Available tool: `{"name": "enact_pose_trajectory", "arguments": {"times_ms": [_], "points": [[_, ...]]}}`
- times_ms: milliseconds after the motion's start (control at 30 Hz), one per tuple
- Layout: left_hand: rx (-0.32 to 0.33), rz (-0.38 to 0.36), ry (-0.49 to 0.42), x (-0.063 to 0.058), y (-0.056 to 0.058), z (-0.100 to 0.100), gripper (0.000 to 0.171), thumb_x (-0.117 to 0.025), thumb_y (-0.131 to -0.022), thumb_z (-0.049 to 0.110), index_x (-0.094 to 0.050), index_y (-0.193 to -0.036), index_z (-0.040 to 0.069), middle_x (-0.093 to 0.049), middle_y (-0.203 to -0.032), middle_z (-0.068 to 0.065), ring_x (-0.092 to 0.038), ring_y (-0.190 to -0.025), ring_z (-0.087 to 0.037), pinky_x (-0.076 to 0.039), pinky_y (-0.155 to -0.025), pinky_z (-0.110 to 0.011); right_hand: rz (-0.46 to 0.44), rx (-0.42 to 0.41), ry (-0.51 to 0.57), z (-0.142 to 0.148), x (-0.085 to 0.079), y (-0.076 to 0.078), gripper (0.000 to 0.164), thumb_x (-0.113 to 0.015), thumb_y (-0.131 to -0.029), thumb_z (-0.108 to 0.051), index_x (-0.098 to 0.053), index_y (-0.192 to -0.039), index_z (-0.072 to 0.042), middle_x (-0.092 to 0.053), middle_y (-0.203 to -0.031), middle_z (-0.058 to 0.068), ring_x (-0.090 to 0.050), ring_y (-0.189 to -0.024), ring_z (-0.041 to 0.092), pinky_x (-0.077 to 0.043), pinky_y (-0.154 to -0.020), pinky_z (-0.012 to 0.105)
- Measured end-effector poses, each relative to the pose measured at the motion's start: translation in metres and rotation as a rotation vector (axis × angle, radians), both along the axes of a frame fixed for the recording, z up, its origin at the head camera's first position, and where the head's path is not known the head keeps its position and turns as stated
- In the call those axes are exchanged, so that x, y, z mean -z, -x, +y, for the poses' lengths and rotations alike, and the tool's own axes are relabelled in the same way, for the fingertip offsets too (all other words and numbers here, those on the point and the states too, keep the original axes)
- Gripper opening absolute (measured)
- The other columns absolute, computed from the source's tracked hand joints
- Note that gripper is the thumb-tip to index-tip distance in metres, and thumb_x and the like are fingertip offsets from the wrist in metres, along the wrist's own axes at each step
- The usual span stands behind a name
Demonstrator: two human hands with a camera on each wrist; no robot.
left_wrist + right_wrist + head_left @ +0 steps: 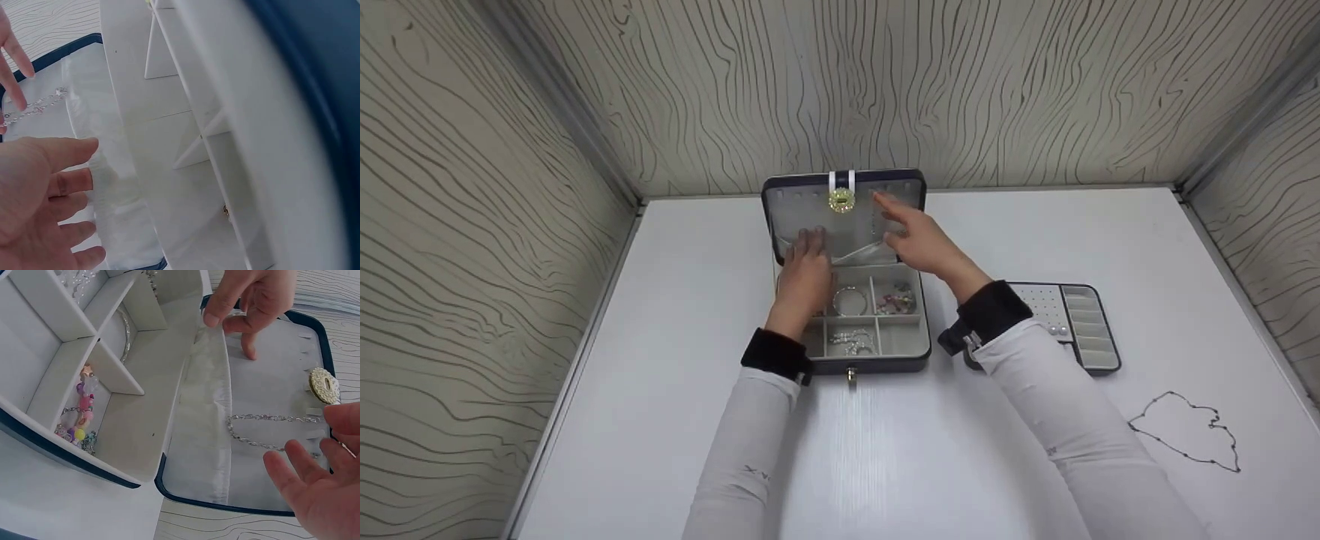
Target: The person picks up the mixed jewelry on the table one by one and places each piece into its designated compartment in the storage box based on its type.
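Observation:
A dark blue jewelry box (851, 365) stands open with its lid raised. My left hand (806, 281) is at the pale fabric pocket (205, 410) inside the lid; its thumb lies over the pocket and other fingers are at its upper edge, which is drawn outward. My right hand (922, 240) is at the right side of the lid, fingers spread, close to a silver chain necklace (253, 417) that hangs from the lid's hooks. Whether its fingertips touch the chain is unclear. A gold round clasp (841, 199) hangs over the lid's top edge.
The box's compartments hold a round bracelet (850, 301), colorful beaded jewelry (895, 300) and sparkling silver pieces (853, 342). A separate tray (1091, 330) with pearl earrings lies right, partly under the right sleeve. A thin dark necklace (1185, 454) lies on the white table (675, 450).

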State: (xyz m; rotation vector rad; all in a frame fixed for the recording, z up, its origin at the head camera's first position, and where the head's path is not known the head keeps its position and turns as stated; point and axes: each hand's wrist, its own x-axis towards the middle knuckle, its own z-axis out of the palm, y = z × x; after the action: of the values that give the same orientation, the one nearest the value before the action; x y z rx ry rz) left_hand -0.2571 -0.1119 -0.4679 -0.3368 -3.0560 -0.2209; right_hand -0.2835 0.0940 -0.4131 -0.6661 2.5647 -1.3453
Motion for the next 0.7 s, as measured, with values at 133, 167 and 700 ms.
{"name": "enact_pose_trajectory", "arguments": {"times_ms": [133,167,700], "points": [[0.01,0.023,0.001,0.0,0.0,0.0,0.04,-0.061,-0.094,0.016,-0.061,-0.125,-0.01,-0.032,-0.154,-0.018,-0.026,-0.143,-0.038,-0.028,-0.113,-0.049,0.056,0.02,-0.044,-0.005,0.002,0.004,0.066,-0.048,-0.096,0.004,-0.024,-0.156,-0.008,-0.016,-0.162,0.01,-0.037,-0.138,0.03,-0.041,-0.105,0.039],[0.014,0.03,0.0,0.0,0.0,0.0,0.04,-0.061,-0.094,0.015,-0.061,-0.125,-0.01,-0.033,-0.154,-0.019,-0.027,-0.142,-0.038,-0.029,-0.113,-0.05,0.069,0.025,-0.055,-0.006,0.003,0.005,0.066,-0.049,-0.096,0.004,-0.024,-0.155,-0.008,-0.016,-0.162,0.011,-0.038,-0.137,0.03,-0.041,-0.105,0.039],[0.009,0.018,-0.001,-0.001,-0.001,0.001,0.042,-0.06,-0.093,0.013,-0.058,-0.128,-0.01,-0.031,-0.155,-0.018,-0.026,-0.143,-0.038,-0.029,-0.113,-0.05,0.187,0.046,-0.079,-0.014,0.008,0.01,0.062,-0.048,-0.092,0.01,-0.033,-0.151,-0.001,-0.029,-0.155,0.015,-0.047,-0.129,0.03,-0.043,-0.103,0.039]]}}
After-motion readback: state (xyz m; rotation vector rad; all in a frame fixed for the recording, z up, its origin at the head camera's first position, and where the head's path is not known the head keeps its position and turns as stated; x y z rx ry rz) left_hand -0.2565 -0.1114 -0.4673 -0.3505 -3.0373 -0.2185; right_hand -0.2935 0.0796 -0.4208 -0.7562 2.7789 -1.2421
